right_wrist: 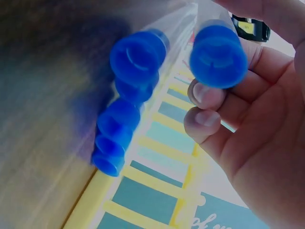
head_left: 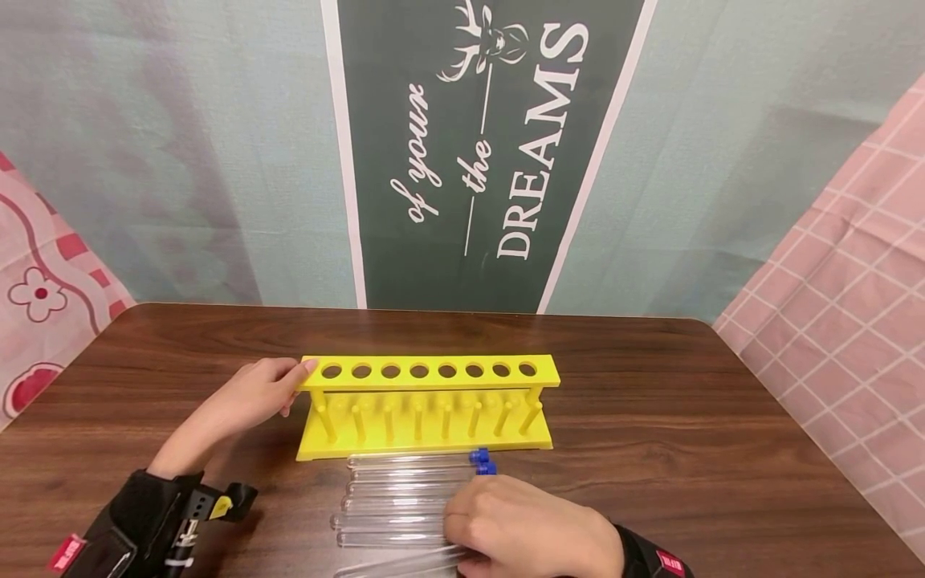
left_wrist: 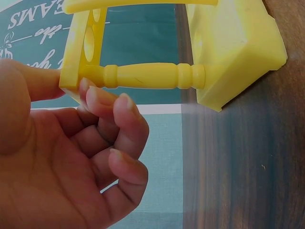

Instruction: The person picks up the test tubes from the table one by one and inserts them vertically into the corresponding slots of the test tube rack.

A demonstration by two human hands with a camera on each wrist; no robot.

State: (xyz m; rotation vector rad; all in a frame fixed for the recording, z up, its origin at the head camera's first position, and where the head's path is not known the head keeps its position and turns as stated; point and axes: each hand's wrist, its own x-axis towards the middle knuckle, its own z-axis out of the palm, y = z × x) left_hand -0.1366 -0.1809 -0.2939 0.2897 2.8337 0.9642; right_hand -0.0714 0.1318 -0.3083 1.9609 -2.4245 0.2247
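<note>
please hold the rack (head_left: 432,401) steady on the surface (head_left: 650,417) by its left end, pinched in the left hand (head_left: 263,389), and raise carefully the tube (head_left: 403,563), pinched near its blue cap (right_wrist: 218,57) in the right hand (head_left: 531,522), without knocking the other tubes (head_left: 393,504) lying before the rack

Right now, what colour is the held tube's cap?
Blue; the cap shows best in the right wrist view.

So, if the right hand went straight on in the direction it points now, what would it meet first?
Probably the row of clear tubes lying on the table, just ahead of the right hand. Its height is hard to judge, so it might pass over them instead.
</note>
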